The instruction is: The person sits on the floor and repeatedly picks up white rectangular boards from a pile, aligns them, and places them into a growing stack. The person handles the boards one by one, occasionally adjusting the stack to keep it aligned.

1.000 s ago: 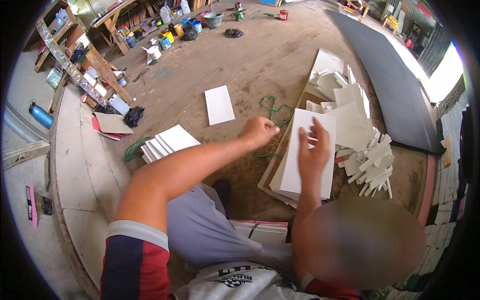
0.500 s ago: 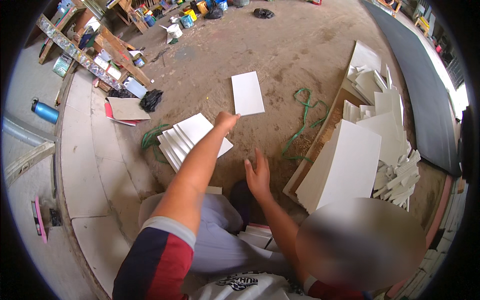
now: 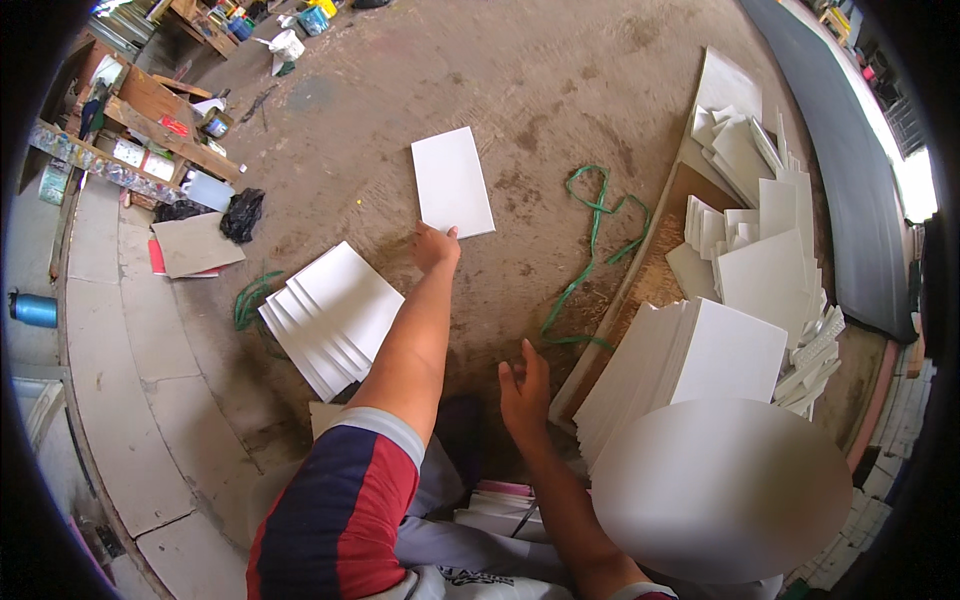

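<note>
Ahead, white board [image 3: 455,180] against curled left grip [image 3: 437,248], hold unclear, right grip [image 3: 525,393] half-spread, empty.

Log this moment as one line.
left hand: on near edge of lone white panel | right hand: open, no object visible | fanned white stack: left of panel

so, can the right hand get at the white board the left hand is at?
Probably yes, with a stretch forward: the right hand looks empty, and only bare floor shows between it and the white board. The left hand covers only part of the board's near edge.
</note>
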Tool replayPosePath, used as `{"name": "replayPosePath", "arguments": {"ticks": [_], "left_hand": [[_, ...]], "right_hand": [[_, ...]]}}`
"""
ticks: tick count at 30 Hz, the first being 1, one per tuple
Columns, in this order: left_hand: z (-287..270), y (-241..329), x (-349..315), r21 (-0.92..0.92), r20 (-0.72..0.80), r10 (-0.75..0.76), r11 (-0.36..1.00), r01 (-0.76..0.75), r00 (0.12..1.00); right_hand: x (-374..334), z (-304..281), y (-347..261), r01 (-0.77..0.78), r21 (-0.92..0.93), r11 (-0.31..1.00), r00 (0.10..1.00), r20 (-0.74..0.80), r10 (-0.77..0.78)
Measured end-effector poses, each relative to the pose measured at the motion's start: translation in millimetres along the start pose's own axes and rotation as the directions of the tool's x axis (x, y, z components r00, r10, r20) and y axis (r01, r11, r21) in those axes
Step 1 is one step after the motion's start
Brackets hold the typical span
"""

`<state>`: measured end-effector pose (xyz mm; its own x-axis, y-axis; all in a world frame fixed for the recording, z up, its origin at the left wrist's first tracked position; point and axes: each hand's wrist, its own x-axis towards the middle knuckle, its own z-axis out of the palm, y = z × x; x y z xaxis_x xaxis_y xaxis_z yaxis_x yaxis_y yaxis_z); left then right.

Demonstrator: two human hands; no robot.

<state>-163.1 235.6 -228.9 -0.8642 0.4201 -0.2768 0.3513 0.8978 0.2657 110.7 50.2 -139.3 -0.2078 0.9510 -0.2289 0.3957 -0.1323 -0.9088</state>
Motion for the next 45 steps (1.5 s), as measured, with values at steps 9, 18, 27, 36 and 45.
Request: {"name": "replayPosePath", "arguments": {"ticks": [9, 18, 27, 36, 45], "left_hand": [[-32, -8, 7, -0.228, 0.375, -0.034, 0.965, 0.128, 0.926], [-82, -110, -173, -0.659, -0.048, 0.180, 0.733, -0.166, 0.983], [-160, -199, -382, -0.835, 0.308, 0.195, 0.524, 0.166, 0.931], [-186, -240, -421, -0.953, 0.298, 0.357, 0.061, 0.296, 0.885], [-283, -180, -440, -1.000, -0.012, 0.593, -0.030, 0.007, 0.805]], "right_hand": [[-5, -7, 15, 0.044, -0.089, 0.995, 0.998, -0.037, -0.048], [-62, -29, -33, 0.409, -0.253, 0.877, 0.902, -0.033, -0.430], [-103, -31, -24, 0.267, -0.459, 0.848, 0.963, 0.093, -0.253], [-182, -64, -53, 0.283, -0.256, 0.924, 0.953, -0.036, -0.302], [-228, -149, -184, 0.349, -0.185, 0.919, 0.880, -0.271, -0.389]]}}
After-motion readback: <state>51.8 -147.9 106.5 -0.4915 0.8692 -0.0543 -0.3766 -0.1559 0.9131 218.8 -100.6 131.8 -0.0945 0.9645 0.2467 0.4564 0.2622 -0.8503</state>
